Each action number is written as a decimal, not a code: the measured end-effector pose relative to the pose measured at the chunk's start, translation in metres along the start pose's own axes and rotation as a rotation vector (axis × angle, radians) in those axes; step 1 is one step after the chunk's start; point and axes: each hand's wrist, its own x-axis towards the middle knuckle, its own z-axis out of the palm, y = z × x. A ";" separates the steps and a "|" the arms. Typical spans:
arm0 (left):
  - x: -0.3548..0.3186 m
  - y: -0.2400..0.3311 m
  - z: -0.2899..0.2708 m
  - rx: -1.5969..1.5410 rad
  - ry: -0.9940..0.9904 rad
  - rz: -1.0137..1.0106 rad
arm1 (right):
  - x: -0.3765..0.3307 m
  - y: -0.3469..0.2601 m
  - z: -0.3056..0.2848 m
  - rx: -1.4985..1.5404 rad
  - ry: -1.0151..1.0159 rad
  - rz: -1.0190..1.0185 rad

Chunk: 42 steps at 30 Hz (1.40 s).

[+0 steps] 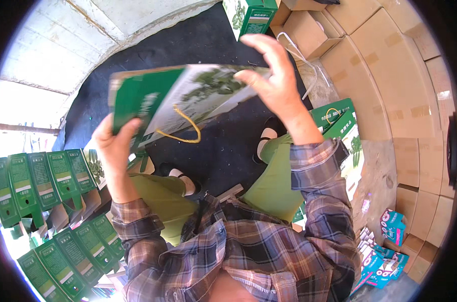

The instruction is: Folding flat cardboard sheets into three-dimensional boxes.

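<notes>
In front of me is a green and white cardboard gift box (pixel 208 93), tilted and slightly blurred, with a plant picture on its side. It looks rather flat; I cannot tell whether it is folded out. A yellow cord handle (pixel 195 132) loops from its face. My left hand (pixel 116 143) grips the green left end, thumb on the near face and fingers behind. At the right end my right hand (pixel 276 83) has thumb and fingers spread apart. Its thumb overlaps the box's top right edge; whether it touches is unclear.
Rows of green boxes (pixel 52 176) stand at my left. More green boxes (pixel 341 131) lean by my right leg, and one green box (pixel 256 20) stands ahead. Brown cartons (pixel 389 75) line the right side, with an open carton (pixel 309 32) among them. Teal and pink packets (pixel 384 264) lie lower right.
</notes>
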 end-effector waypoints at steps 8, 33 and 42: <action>0.007 -0.110 -0.089 -0.720 0.236 0.081 | -0.025 0.066 -0.056 0.057 -0.091 0.631; 0.010 -0.104 -0.030 -0.155 0.536 0.085 | -0.004 -0.024 -0.018 0.052 -0.509 0.351; 0.000 -0.170 -0.025 -0.405 0.092 -0.423 | -0.010 0.002 0.015 -0.266 -0.639 0.263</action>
